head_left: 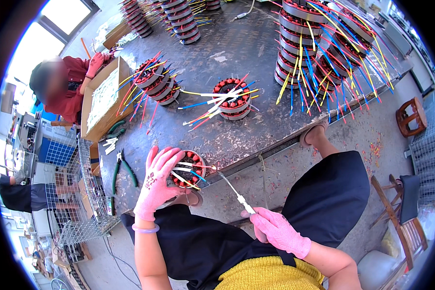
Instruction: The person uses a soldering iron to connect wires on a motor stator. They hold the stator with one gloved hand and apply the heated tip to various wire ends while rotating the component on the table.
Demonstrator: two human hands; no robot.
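Note:
My left hand [160,182], in a pink glove, grips a motor stator [196,159] at the table's near edge, thumb and fingers round its side. Red coils ring the stator; white-sleeved, blue and yellow leads stick out of it. My right hand [277,231], also gloved in pink, is closed round the handle of a long-necked lighter [233,189] with a thin metal neck and white collar. A small orange glow shows at its tip, close to a red lead on the stator's right. Farther back stands another stator stack [234,102] with white-sleeved leads lying across its top.
Stator stacks stand at the left [160,86] and far right [299,48]. Green-handled pliers [122,166] and white sleeve pieces [110,144] lie left of my hand. Beyond is a cardboard box [88,113] beside a co-worker [67,92]. A wooden stool [411,117] stands right.

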